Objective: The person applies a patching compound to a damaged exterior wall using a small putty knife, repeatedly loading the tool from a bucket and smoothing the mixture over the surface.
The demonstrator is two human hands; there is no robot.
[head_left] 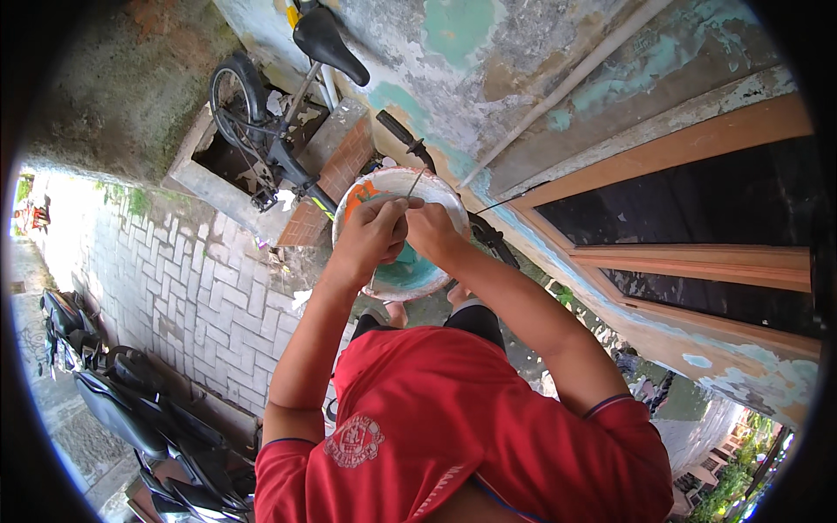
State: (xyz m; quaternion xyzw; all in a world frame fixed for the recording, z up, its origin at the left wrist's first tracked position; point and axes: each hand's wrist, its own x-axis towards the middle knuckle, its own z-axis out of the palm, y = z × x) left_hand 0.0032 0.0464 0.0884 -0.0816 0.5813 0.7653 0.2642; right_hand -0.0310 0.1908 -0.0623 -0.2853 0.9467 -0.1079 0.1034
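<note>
We see the left hand (377, 228) pinching a thin strip (418, 182) over the bucket (394, 180), towards its far rim. The right hand (433, 232) meets it, perhaps for steadying so slender a piece; its grip we cannot tell.

Open paving (200, 292) left, wall (475, 113) ahead right

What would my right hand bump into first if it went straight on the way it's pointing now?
Your right hand would likely meet your left hand first, above the white bucket; whether they already touch is hard to tell.
</note>
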